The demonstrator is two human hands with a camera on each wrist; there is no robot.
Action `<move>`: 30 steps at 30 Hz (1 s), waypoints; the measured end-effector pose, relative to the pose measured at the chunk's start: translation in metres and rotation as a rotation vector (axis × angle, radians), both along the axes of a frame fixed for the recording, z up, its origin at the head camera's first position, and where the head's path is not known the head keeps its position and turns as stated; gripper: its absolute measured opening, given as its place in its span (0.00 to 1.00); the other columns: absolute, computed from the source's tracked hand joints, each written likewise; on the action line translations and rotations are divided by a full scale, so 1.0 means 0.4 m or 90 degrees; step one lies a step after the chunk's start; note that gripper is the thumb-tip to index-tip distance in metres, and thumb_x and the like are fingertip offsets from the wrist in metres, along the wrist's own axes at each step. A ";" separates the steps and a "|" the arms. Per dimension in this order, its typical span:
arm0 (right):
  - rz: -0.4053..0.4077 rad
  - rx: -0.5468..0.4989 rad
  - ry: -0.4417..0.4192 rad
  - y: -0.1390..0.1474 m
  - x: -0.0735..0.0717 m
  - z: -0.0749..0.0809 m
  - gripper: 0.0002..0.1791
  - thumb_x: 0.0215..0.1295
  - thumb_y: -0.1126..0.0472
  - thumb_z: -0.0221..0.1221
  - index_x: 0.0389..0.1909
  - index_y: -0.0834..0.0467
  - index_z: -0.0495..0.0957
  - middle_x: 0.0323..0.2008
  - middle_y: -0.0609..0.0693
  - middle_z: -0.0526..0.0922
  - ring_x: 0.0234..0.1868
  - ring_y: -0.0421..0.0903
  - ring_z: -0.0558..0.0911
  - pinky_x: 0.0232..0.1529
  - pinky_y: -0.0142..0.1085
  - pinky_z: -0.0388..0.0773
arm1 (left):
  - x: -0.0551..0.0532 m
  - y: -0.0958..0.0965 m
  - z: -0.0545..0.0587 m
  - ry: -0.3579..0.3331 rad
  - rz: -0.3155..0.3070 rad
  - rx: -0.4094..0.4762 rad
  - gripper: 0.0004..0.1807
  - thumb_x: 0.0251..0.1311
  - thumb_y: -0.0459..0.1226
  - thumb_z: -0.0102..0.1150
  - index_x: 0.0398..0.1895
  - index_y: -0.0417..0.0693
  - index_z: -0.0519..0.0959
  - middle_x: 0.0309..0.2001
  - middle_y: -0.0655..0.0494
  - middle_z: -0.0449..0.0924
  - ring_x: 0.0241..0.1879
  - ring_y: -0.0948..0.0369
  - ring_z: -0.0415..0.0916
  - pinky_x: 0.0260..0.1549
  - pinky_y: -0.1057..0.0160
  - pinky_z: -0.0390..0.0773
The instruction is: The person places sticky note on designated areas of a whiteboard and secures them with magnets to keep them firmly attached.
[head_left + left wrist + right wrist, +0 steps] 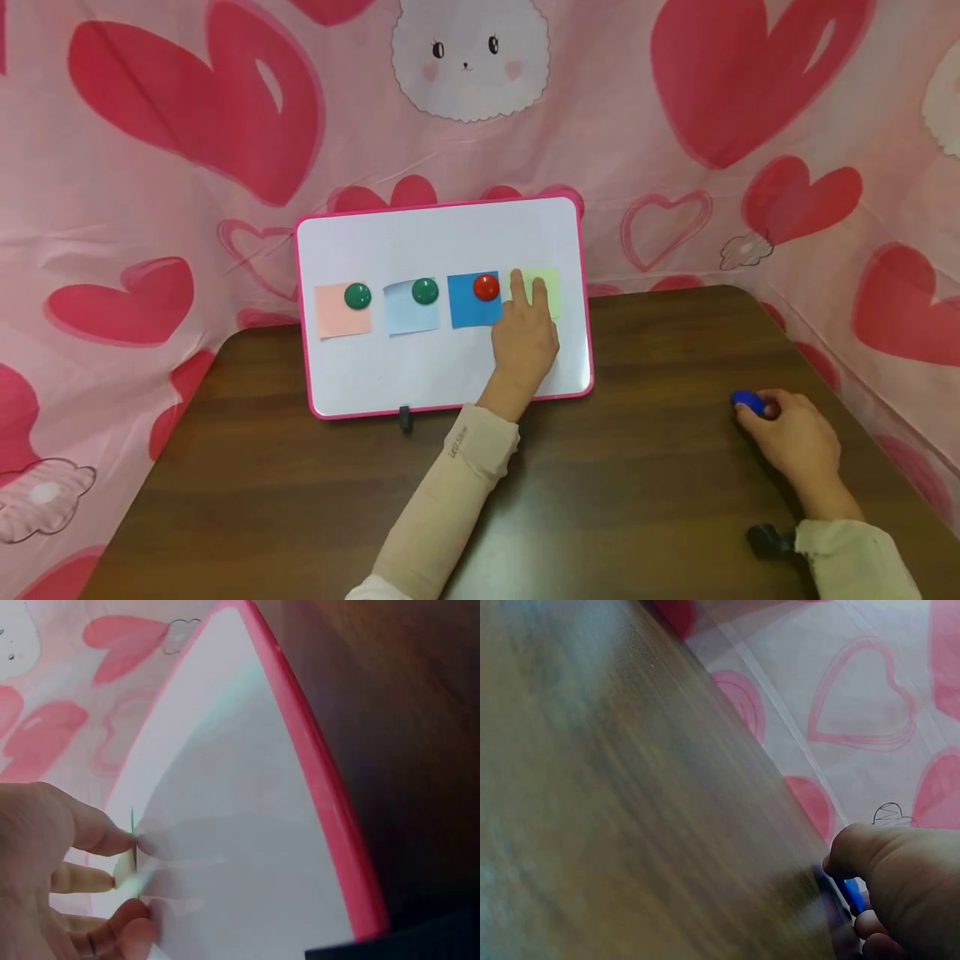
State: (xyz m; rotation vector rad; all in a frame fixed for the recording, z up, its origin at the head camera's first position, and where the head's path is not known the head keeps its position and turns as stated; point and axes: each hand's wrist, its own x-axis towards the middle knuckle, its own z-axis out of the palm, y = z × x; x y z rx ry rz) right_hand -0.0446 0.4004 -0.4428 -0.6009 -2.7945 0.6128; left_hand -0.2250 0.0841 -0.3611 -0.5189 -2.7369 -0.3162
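A whiteboard [405, 379] with a pink frame leans upright at the back of the table. On it, a yellow-green sticky note [552, 287] sits at the right, with my left hand [527, 342] in front of it. Two of that hand's fingers are stretched out and press the note to the board; the hand hides the note's lower left part. In the left wrist view the note's thin edge [135, 859] shows beside the fingertips. Off to the right, low over the table, my right hand [798, 437] pinches a round blue magnet [746, 402] between thumb and fingers.
Left of that note are a pink note [333, 317] and a light blue note [405, 317], each with a green magnet, and a dark blue note [467, 310] with a red magnet [486, 287]. The brown table [600, 492] is backed by pink heart-patterned cloth [600, 108].
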 end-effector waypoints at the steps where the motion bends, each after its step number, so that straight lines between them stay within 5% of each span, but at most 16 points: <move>1: 0.000 0.000 0.001 0.001 0.000 0.001 0.31 0.68 0.45 0.59 0.53 0.70 0.75 0.44 0.68 0.77 0.43 0.69 0.76 0.38 0.61 0.70 | 0.002 0.000 0.001 -0.009 0.001 -0.008 0.41 0.59 0.48 0.70 0.74 0.48 0.65 0.74 0.42 0.58 0.38 0.54 0.80 0.27 0.60 0.84; 30: -0.004 -0.014 0.024 -0.005 -0.001 0.001 0.30 0.70 0.46 0.59 0.54 0.71 0.74 0.44 0.68 0.76 0.44 0.69 0.75 0.43 0.62 0.67 | -0.014 -0.013 -0.008 -0.013 -0.019 -0.012 0.35 0.66 0.50 0.61 0.74 0.53 0.66 0.74 0.45 0.58 0.32 0.56 0.78 0.25 0.63 0.82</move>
